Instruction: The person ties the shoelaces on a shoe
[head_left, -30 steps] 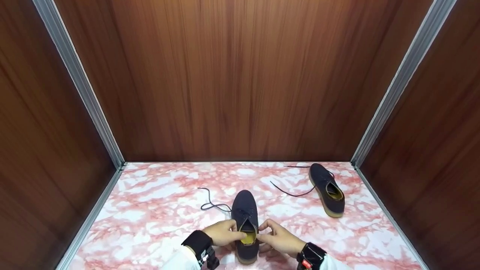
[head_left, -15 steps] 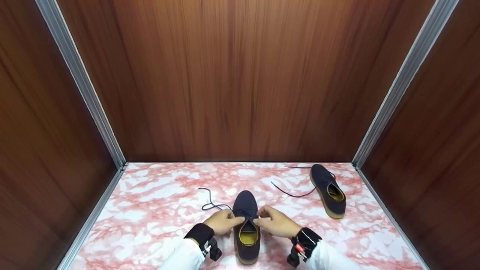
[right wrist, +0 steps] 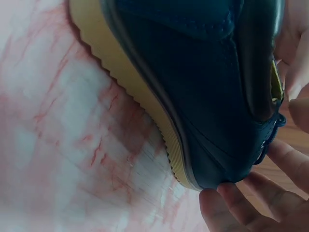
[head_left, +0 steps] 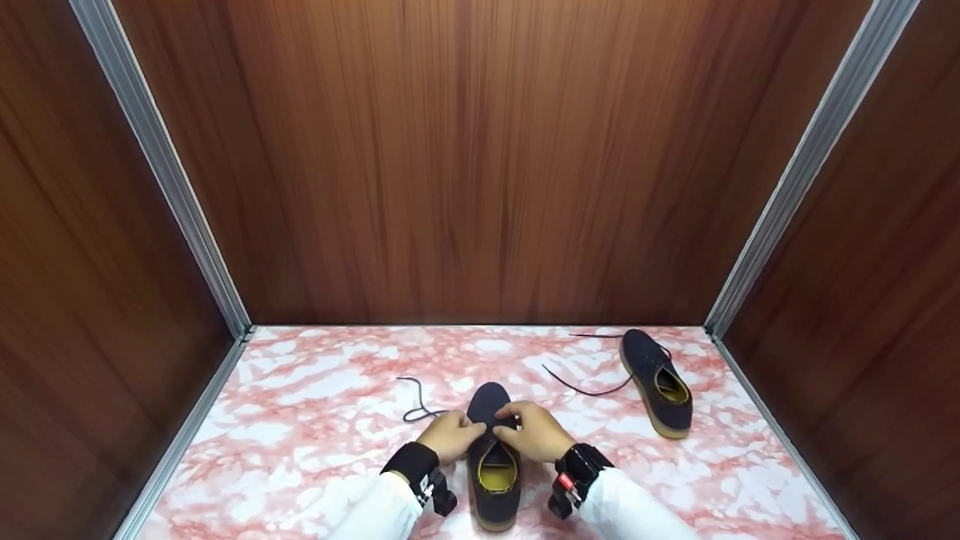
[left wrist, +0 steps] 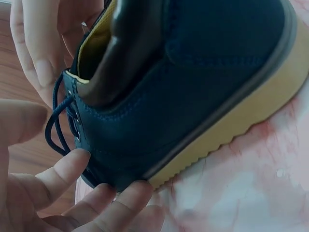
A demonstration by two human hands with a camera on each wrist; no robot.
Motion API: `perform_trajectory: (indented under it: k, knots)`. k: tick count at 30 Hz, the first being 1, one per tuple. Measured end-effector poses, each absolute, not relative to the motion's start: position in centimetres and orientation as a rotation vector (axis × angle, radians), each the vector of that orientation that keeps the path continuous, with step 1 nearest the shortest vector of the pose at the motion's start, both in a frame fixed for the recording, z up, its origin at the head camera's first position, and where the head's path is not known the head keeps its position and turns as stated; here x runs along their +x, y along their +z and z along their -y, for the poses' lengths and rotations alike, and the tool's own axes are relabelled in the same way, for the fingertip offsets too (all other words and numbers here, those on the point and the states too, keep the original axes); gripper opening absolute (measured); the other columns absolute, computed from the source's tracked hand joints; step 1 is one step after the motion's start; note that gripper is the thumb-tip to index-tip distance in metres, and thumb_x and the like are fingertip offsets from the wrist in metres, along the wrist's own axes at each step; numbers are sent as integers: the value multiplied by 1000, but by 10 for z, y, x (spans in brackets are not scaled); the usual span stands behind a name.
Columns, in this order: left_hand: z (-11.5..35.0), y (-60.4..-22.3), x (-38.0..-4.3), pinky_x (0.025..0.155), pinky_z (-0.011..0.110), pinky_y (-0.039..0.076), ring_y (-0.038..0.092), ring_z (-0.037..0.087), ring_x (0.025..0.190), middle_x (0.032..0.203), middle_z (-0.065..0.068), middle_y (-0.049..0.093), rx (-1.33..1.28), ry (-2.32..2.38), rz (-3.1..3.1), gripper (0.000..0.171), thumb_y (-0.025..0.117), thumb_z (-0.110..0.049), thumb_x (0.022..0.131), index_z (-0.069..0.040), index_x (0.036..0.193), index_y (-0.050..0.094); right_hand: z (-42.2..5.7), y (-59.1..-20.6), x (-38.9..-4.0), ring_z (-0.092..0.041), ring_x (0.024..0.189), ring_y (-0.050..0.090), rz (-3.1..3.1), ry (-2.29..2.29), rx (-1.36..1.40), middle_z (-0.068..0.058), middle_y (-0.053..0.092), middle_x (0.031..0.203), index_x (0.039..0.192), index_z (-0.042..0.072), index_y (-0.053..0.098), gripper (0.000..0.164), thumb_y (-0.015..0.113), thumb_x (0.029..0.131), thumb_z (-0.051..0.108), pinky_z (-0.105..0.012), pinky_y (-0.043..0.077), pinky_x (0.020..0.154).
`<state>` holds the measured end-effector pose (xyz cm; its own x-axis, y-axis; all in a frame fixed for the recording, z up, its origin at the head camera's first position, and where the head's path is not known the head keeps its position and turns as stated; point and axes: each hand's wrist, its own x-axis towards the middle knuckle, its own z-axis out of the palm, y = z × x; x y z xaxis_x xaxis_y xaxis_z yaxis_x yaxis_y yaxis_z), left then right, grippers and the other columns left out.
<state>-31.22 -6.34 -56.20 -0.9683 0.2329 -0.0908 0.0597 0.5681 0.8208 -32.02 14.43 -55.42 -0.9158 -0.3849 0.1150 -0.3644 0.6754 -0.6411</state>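
A dark navy shoe [head_left: 496,511] with a tan sole and yellow lining lies upright, toe pointing away. My left hand [head_left: 450,436] is at the left side of its lacing, fingertips touching the upper low near the toe in the left wrist view, thumb held apart. On the opposite side, my right hand [head_left: 537,432] has its fingertips against the front of the shoe [right wrist: 193,82], fingers loosely bent. Dark lace [left wrist: 54,121] loops out from the eyelets between thumb and fingers of the left hand. One loose lace end [head_left: 418,397] trails leftward over the surface.
Farther right stands a matching shoe [head_left: 657,382], its long lace [head_left: 589,391] spread to the left. The pink-and-white marbled surface [head_left: 315,420] is enclosed by wood-grain walls [head_left: 480,165] with metal corner strips [head_left: 161,154].
Both hands have moved forward from the shoe's opening to its lacing, coming closer together. The near shoe and the far one stay about where they were.
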Motion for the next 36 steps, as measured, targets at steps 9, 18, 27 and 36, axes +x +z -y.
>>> perform_trajectory:
  k: [9, 18, 27, 36]
  knots:
    - [62, -569, -317, 46, 22, 34, 44, 8, 49, 60, -9, 47, 282, 1330, -2648, 27, 59, -21, 91, -17, 65, 55, -140, -558, -324, -26, 109, 69, -2846, -1087, -665, -11, 76, 112, 108, 7, 76, 24, 76, 94, 26, -46, 56, 97]
    - [68, -587, -322, 50, 23, 36, 47, 11, 53, 61, -7, 48, 336, 1423, -2655, 21, 58, -21, 87, -14, 68, 56, -135, -559, -327, -12, 84, 60, -2840, -1218, -549, -1, 70, 87, 83, 9, 70, 10, 75, 92, 12, -29, 50, 79]
    - [66, -570, -313, 47, 23, 37, 46, 11, 50, 64, -5, 46, 235, 1400, -2616, 19, 55, -16, 89, -16, 72, 47, -135, -550, -328, -15, 83, 53, -2515, -1528, -164, -3, 62, 91, 86, 3, 66, 19, 58, 94, 19, -27, 42, 72]
    - [68, -568, -311, 49, 23, 43, 50, 10, 46, 65, -4, 50, 238, 1451, -2572, 26, 55, -20, 101, -14, 76, 50, -150, -538, -332, -13, 78, 48, -2417, -1746, -99, -1, 54, 85, 81, 9, 60, 23, 56, 102, 19, -22, 39, 60]
